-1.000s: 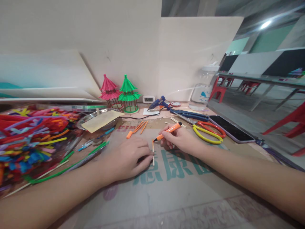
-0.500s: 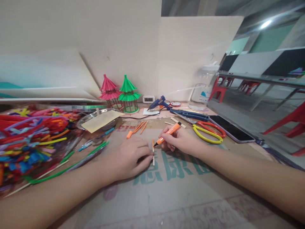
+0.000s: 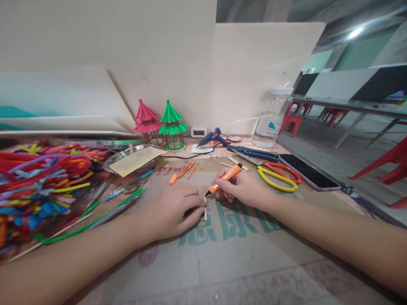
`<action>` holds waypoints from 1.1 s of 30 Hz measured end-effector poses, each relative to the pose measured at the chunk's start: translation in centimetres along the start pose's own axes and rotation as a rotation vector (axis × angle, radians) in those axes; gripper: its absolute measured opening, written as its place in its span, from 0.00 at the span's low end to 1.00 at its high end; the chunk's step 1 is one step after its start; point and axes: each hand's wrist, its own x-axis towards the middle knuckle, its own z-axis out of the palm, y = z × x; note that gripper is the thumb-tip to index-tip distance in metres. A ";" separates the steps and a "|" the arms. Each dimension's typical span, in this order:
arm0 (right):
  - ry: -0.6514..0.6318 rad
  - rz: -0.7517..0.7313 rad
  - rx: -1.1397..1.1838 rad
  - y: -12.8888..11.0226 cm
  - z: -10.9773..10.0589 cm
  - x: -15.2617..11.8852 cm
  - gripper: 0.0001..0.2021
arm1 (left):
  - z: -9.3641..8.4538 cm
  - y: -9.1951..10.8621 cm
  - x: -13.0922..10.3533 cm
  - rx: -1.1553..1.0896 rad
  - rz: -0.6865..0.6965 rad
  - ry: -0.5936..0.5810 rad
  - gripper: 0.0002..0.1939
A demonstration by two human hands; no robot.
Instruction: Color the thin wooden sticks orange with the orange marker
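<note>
My right hand (image 3: 238, 186) is closed round an orange marker (image 3: 226, 178), its tip slanting down to the left. That tip touches a thin wooden stick (image 3: 205, 214), orange at its far end and pale nearer me. With bent fingers, my left hand (image 3: 174, 209) holds the stick against the work surface from the left side. Behind it lie the orange marker cap (image 3: 173, 179) and several orange sticks (image 3: 185, 169). Beyond my right hand are a few pale sticks (image 3: 226, 164).
Colourful pipe cleaners (image 3: 47, 186) heap up at left, beside a metal plate (image 3: 110, 163) with a card (image 3: 136, 161). Pink (image 3: 148, 118) and green (image 3: 172, 123) pagoda models, a glue gun (image 3: 210, 137), scissors (image 3: 276, 176), a phone (image 3: 310, 171) and a bottle (image 3: 270, 123) stand or lie behind.
The marker tip has shifted very slightly along the stick toward me. Both hands otherwise keep almost the same place and grip.
</note>
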 end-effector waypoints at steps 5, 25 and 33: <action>0.060 -0.002 -0.005 0.0 0.1 0.0 0.09 | 0.1 0.0 -0.1 -0.001 -0.004 -0.003 0.12; 0.004 -0.029 0.015 0.2 0.0 -0.1 0.11 | 0.2 -0.2 -0.2 0.056 0.065 0.058 0.12; -0.032 -0.022 0.001 -0.1 0.0 -0.1 0.09 | 0.2 -0.1 -0.1 0.022 0.038 0.044 0.12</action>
